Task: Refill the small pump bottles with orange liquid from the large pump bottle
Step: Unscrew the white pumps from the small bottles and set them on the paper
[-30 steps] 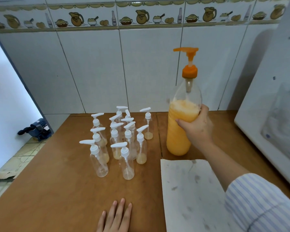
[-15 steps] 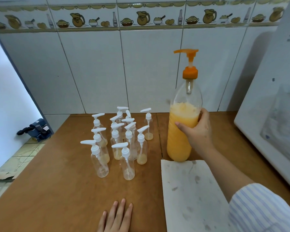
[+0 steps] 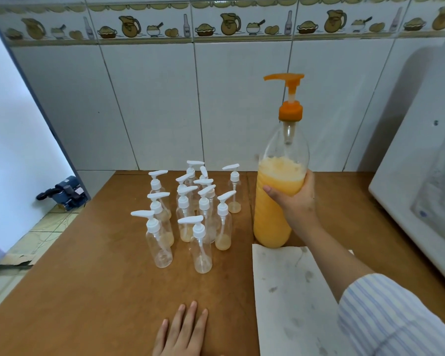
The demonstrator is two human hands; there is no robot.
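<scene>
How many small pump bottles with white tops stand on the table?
12 small pump bottles, clustered left of the large pump bottle: two in front, four behind them, four further back, two rearmost. Others may be hidden.

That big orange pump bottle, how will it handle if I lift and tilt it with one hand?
Likely heavy: the large pump bottle is well over half full of orange liquid. Probably top-heavy and apt to tip, being tall and narrow with a long pump on top. The liquid may slosh when tilted. The right hand grips only its middle, so support from the left hand seems wise.
</scene>
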